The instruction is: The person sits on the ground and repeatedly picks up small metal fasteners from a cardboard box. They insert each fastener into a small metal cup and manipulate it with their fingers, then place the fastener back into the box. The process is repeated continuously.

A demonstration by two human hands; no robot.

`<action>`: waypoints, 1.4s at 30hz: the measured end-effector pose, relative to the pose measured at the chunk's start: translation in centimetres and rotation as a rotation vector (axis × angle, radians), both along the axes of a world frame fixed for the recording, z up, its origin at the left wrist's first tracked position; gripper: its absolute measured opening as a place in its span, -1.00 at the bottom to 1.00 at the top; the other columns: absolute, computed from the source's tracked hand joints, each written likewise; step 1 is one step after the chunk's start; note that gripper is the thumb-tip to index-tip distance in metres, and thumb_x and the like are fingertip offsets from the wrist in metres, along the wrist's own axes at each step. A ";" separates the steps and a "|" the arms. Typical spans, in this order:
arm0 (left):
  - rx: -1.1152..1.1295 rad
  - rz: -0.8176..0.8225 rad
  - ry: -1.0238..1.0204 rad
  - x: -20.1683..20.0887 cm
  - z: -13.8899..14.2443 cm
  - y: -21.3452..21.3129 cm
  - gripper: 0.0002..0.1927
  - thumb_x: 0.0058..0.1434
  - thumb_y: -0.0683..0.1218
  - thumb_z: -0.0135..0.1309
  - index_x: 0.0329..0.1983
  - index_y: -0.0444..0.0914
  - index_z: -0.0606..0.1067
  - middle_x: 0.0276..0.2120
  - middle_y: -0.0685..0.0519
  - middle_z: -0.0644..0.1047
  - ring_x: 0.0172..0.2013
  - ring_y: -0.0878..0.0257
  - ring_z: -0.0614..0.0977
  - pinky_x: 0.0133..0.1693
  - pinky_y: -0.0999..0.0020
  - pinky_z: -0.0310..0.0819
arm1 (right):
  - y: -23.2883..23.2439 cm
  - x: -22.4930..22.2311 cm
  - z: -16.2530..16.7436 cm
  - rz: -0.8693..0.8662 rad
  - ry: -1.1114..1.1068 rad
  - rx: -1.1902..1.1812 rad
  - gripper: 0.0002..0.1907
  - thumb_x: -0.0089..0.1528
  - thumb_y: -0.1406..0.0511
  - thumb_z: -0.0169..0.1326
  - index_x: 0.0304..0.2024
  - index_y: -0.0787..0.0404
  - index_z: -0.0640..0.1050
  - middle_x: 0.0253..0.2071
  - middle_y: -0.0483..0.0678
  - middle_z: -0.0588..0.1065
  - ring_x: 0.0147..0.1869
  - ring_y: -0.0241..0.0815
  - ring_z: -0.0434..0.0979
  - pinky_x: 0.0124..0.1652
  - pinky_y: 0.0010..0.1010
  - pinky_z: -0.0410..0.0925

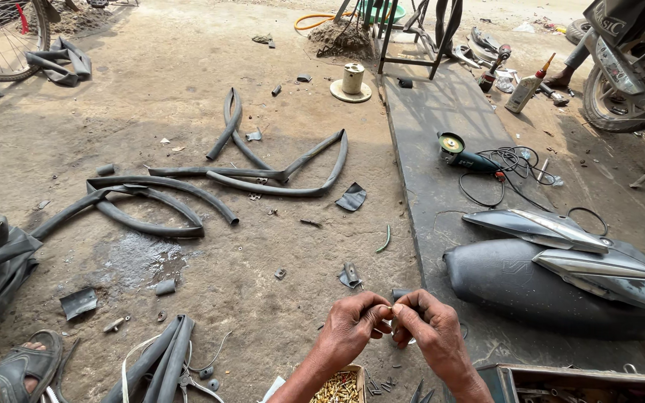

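Brass-coloured small part (390, 307) pinched between both hands (393, 328)

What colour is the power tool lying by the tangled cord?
Dark green, the angle grinder, clearest in the head view.

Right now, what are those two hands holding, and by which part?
The left hand and right hand pinch one tiny object between their fingertips. It is too small to identify, so the part gripped cannot be told.

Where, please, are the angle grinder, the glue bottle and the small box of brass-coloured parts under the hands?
angle grinder (466, 157), head view, on its dark green body.
glue bottle (524, 91), head view, on its pale body below the orange nozzle.
small box of brass-coloured parts (337, 387), head view, on the heaped parts inside.
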State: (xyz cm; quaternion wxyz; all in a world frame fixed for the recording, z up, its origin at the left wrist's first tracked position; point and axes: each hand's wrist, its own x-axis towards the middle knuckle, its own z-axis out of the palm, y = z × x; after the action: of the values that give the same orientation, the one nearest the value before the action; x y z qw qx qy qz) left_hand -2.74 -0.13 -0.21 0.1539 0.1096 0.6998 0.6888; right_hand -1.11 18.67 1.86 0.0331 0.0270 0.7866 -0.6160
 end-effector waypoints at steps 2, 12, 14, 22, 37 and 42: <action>-0.021 0.021 0.030 0.0 -0.2 0.1 -0.77 0.40 -0.07 0.02 -0.12 -0.30 0.62 -0.31 0.03 0.66 -0.27 0.34 0.73 -0.23 0.39 0.71 | -0.2 0.1 0.0 0.002 0.028 0.012 -0.82 0.27 0.32 0.09 -0.27 0.36 0.60 -0.56 0.01 0.59 -0.51 -0.29 0.59 -0.50 -0.43 0.48; -0.105 -0.013 0.067 0.2 0.6 -0.6 -0.77 0.40 -0.07 0.03 -0.14 -0.27 0.64 -0.37 0.06 0.67 -0.31 0.37 0.68 -0.25 0.38 0.62 | 0.1 0.7 0.2 0.115 0.378 0.264 -0.90 0.25 0.35 0.12 -0.28 0.28 0.62 -0.47 -0.08 0.60 -0.42 -0.34 0.64 -0.45 -0.48 0.51; -0.132 0.002 0.114 0.4 0.9 -0.6 -0.80 0.37 -0.09 0.07 -0.16 -0.28 0.65 -0.38 0.06 0.67 -0.34 0.34 0.66 -0.29 0.33 0.59 | 0.0 0.8 0.4 0.119 0.432 0.309 -0.91 0.25 0.36 0.11 -0.28 0.26 0.61 -0.43 -0.08 0.58 -0.40 -0.33 0.64 -0.44 -0.47 0.51; 0.019 0.040 0.107 1.1 0.4 0.2 -0.81 0.35 -0.19 0.03 -0.19 -0.36 0.63 -0.35 0.02 0.65 -0.29 0.32 0.69 -0.20 0.36 0.70 | -0.4 1.6 0.9 0.126 0.454 0.372 -0.92 0.26 0.37 0.09 -0.31 0.25 0.57 -0.43 -0.07 0.56 -0.41 -0.31 0.63 -0.44 -0.43 0.51; 0.304 -0.096 -0.222 1.5 -1.1 -0.2 -0.77 0.43 -0.21 -0.06 -0.25 -0.45 0.55 -0.37 -0.10 0.65 -0.31 0.17 0.75 -0.20 0.23 0.77 | -0.7 2.5 0.1 0.229 0.412 0.247 -0.98 0.23 0.42 0.11 -0.30 0.29 0.54 -0.43 -0.07 0.57 -0.44 -0.35 0.62 -0.50 -0.51 0.51; 0.263 -0.082 -0.171 1.6 -0.2 -0.8 -0.77 0.42 -0.15 -0.04 -0.22 -0.41 0.56 -0.35 -0.10 0.66 -0.29 0.17 0.75 -0.19 0.24 0.77 | -1.5 2.6 -0.2 0.176 0.539 0.275 -0.96 0.27 0.41 0.11 -0.30 0.28 0.54 -0.46 -0.10 0.54 -0.47 -0.37 0.57 -0.50 -0.52 0.46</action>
State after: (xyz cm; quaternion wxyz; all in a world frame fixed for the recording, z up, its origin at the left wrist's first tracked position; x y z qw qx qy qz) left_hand -1.10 -0.98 -0.44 0.2252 0.0982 0.5829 0.7745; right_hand 1.48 17.18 1.63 -0.1276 -0.2014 0.8421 -0.4837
